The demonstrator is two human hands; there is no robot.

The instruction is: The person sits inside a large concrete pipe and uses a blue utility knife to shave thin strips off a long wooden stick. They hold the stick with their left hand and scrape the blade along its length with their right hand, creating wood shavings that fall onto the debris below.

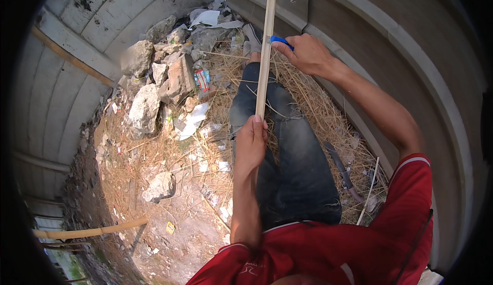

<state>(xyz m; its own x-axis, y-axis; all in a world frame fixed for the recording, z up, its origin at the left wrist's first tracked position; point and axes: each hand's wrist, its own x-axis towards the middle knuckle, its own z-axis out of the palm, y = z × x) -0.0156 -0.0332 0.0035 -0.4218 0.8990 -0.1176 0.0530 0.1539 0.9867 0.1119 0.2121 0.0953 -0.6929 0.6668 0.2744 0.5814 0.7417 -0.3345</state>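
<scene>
Running from the top edge of the frame down to its middle, a pale wooden strip (264,77) stands nearly upright in view, above the dark trousers (303,161). The left hand (251,143), just below the centre, grips its lower end, thumb lying along the wood. The right hand (309,54), upper centre-right, is curled around a blue-handled tool (282,42) — its front end meets the strip's right side, well up from the left hand.

The grey wall (400,64) curves along the right side, near the right forearm, so room there is narrow. More space spreads to the left of the strip, over straw (215,74) and littered ground, as far as the pale rocks (145,107) at upper left.

The strip's far end is cut off by the top edge. Fingers hide most of the tool's handle, and its working end is too small to make out — whether it bites into the wood, I cannot tell. The left palm hides the strip's near end.
</scene>
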